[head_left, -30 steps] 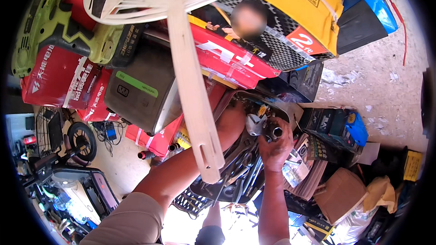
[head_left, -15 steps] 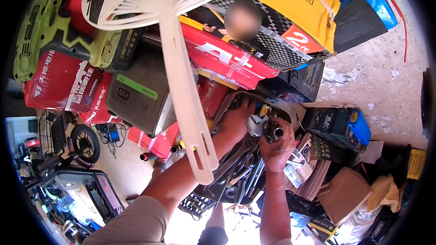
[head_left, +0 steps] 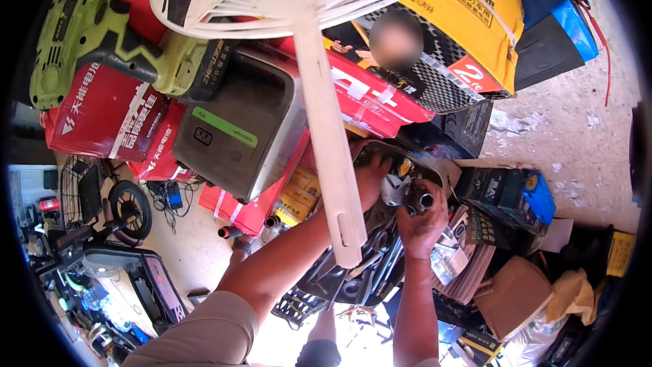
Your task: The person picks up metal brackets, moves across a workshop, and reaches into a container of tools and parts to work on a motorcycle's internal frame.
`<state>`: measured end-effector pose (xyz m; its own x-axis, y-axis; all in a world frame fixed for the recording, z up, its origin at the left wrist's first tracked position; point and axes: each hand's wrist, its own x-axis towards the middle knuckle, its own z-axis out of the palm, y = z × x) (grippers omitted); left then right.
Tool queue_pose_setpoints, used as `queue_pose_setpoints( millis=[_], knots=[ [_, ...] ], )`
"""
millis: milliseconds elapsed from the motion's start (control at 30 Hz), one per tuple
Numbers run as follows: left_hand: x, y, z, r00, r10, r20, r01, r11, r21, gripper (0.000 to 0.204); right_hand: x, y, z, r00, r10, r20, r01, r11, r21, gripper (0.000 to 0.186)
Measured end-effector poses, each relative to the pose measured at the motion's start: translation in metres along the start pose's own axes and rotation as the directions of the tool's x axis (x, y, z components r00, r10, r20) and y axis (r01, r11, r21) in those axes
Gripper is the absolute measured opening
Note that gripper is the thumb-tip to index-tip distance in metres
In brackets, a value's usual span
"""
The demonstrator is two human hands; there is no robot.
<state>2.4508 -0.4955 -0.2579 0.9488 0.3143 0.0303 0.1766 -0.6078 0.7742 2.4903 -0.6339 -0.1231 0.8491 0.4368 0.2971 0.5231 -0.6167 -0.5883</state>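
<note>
My right hand (head_left: 422,225) is wrapped round a dark metal tool with a hollow round end, probably a socket tool (head_left: 424,201). Right beside it is the silvery head of an adjustable wrench (head_left: 394,191), and whether that is in the same grip is hard to tell. My left hand (head_left: 370,180) reaches into the far part of a dark toolbox (head_left: 438,163); its fingers are in shadow among the contents. Several wrenches and pliers (head_left: 380,265) lie in the box's near part, below my hands.
A white hand fan (head_left: 326,122) hangs close in front, its handle crossing my left forearm. Behind stand red boxes (head_left: 370,88), a yellow box (head_left: 468,13), a grey case (head_left: 231,136) and a green power tool (head_left: 75,34). Batteries (head_left: 502,197) and cardboard (head_left: 516,292) are at right.
The view has shifted, so the fan and boxes appear farther right. My right hand still grips the dark tool, and my left hand stays in the toolbox.
</note>
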Motion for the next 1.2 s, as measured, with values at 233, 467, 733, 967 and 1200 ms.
queue_pose_setpoints(
  millis=[233, 467, 733, 967, 1200],
  knots=[
    [0.037, -0.006, 0.015, 0.982, -0.134, 0.135, 0.077, 0.93, 0.36, 0.038, -0.001, -0.004, 0.01, 0.999, -0.047, -0.024, 0.047, 0.999, 0.016, 0.045],
    [-0.07, 0.043, -0.04, 0.967, -0.251, 0.055, 0.238, 0.956, 0.174, 0.024, 0.0, 0.0, 0.007, 1.0, -0.007, -0.022, 0.007, 1.0, 0.018, 0.047],
    [-0.101, 0.064, -0.082, 0.978, -0.206, -0.018, 0.206, 0.978, 0.03, 0.042, -0.003, 0.0, 0.005, 1.0, 0.009, -0.009, -0.009, 1.0, 0.005, 0.051],
    [-0.056, 0.048, -0.047, 0.953, -0.29, 0.091, 0.292, 0.957, -0.003, 0.029, -0.002, -0.004, 0.007, 1.0, -0.004, -0.006, 0.004, 1.0, -0.018, 0.05],
    [-0.065, 0.053, -0.056, 0.966, -0.229, 0.123, 0.217, 0.97, 0.104, 0.029, -0.004, 0.004, 0.004, 0.999, 0.039, -0.004, -0.039, 0.998, -0.054, 0.05]
  ],
)
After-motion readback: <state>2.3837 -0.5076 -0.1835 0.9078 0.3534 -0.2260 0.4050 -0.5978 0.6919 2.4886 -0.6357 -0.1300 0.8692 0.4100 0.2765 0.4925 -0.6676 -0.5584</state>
